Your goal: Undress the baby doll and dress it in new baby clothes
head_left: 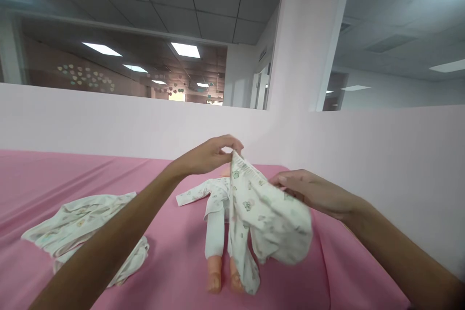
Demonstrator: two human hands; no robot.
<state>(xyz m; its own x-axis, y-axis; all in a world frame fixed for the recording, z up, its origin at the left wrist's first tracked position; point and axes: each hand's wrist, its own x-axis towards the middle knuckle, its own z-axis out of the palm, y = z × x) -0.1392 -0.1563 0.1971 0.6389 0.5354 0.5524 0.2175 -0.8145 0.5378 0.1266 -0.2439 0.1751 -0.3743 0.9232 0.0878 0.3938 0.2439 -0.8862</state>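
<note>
One pair of small printed pants hangs between the two grips, its gathered waistband uppermost and sloping from the left down toward the right. The left grip is pinched closed on the near end of that waistband, so the cloth drops directly below it. The right grip touches the waistband's other end, fingers partly behind the fabric (how tightly they close, I cannot tell). Both legs of the pants dangle under the grips, the right one blurred.

Below the left grip and partly behind the pants lies one doll, with two bare feet and one outstretched sleeve of its printed white top showing. One heap of pale printed cloth lies left of and below the left grip, partly covered by the forearm; its pieces cannot be counted. All rest on one pink surface. Beyond the grips stands a white wall with two windows.
</note>
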